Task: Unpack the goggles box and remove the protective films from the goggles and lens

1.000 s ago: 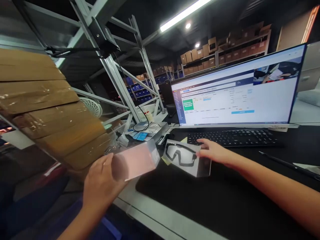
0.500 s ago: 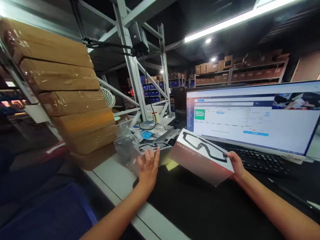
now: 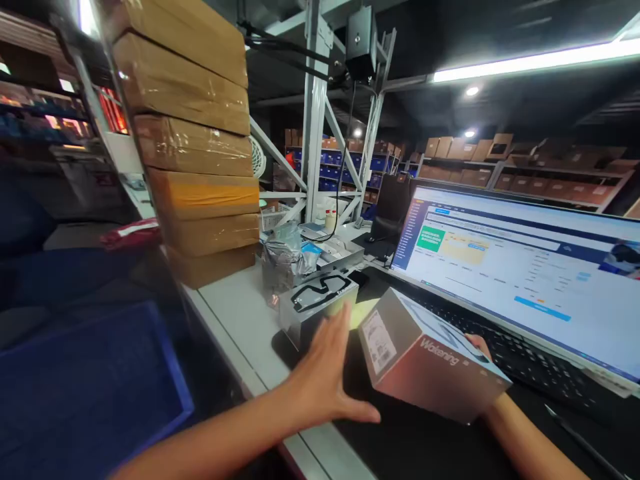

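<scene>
My right hand [image 3: 479,348] grips the far end of a silvery goggles box [image 3: 425,357] marked "Wokening", lifted above the black desk mat [image 3: 400,440] and turned so a labelled end faces me. My left hand [image 3: 327,377] is open, fingers stretched out flat, just left of that box and holding nothing. A second goggles box [image 3: 317,303] lies on the desk right behind my left hand, goggle outline facing up.
Taped cardboard parcels [image 3: 193,143] are stacked at the desk's left end. A crinkled silver bag [image 3: 283,260] and a tray of small items [image 3: 337,252] lie behind the boxes. A monitor [image 3: 520,273] and keyboard [image 3: 525,363] stand on the right. A blue bin [image 3: 90,393] sits low on the left.
My right hand has lifted and turned its box so the labelled end faces me. My left hand has let go of the second box and opened beside it. The view swung left.
</scene>
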Demonstrator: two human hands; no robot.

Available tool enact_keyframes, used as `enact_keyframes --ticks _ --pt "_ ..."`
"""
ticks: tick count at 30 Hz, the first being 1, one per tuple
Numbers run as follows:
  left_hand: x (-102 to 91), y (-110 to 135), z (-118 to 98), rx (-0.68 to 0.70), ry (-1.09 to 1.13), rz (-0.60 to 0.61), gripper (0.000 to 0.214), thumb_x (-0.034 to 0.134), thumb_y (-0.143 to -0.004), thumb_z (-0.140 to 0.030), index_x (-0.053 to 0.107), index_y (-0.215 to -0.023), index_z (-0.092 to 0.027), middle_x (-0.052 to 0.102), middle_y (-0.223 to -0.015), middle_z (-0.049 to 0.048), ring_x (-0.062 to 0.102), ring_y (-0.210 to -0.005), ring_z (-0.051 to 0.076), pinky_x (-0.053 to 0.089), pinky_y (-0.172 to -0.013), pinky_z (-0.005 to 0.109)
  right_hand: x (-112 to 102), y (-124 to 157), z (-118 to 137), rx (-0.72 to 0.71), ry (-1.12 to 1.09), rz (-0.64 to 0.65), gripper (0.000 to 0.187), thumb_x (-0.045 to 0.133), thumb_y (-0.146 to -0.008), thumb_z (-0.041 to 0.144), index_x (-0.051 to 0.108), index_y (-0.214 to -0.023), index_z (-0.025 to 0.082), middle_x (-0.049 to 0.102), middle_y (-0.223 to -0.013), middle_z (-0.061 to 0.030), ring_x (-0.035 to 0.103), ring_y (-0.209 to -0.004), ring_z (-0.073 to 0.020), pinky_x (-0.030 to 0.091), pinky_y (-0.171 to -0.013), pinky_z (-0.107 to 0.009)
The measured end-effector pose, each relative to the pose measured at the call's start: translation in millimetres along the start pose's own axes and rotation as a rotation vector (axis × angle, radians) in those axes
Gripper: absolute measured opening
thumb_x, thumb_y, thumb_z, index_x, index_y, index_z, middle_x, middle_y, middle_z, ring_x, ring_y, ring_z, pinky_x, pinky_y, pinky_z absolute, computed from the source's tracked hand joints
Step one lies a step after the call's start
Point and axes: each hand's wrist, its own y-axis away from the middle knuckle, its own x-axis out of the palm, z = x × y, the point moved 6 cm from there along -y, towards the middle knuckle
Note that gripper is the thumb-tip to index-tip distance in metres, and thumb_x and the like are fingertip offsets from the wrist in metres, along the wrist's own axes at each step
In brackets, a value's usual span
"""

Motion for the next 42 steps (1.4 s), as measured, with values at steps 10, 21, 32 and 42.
enact_keyframes --ticks 10,21,32,42 --pt "-16.3 -10 -58 0.294 0.604 -0.273 0.116 0.080 -0.066 -0.059 0.010 -0.152 -0.024 0.034 -0.147 0.0183 0.042 -0.137 0.038 0.035 -0.115 0.055 4 45 15 0.002 0.220 0.044 0.030 0.066 -0.068 0.048 0.071 -0.075 0.018 0.075 -0.071 -0.0124 0.073 -0.079 -0.0336 0.056 -0.080 -0.046" --pt "10.1 -29 -46 0.447 0.208 -0.310 0.104 0.081 -0.064 -0.047 0.025 -0.147 -0.022 0.043 -0.133 0.0162 0.051 -0.122 0.038 0.047 -0.103 0.054 -207 181 4 -0.021 1.753 -0.697 0.041 0.064 -0.089 0.042 0.065 -0.121 0.017 0.063 -0.129 -0.0167 0.061 -0.117 -0.0334 0.051 -0.099 -0.050" --pt "33.3 -32 -19 0.134 0.281 -0.204 0.097 0.073 -0.069 -0.055 0.027 -0.147 -0.019 0.043 -0.136 0.0152 0.049 -0.125 0.040 0.041 -0.108 0.062 -227 207 20 0.060 1.431 -1.065 0.034 0.061 -0.096 0.035 0.059 -0.126 0.018 0.061 -0.127 -0.0094 0.064 -0.106 -0.0230 0.056 -0.089 -0.044" --pt "26.6 -50 30 -0.029 0.419 0.087 0.096 0.073 -0.070 -0.055 0.028 -0.149 -0.025 0.040 -0.151 0.0161 0.037 -0.142 0.041 0.026 -0.118 0.063 -229 194 69 0.038 1.188 -1.022 0.037 0.063 -0.095 0.035 0.059 -0.125 0.015 0.061 -0.126 -0.0113 0.064 -0.107 -0.0238 0.055 -0.089 -0.043"
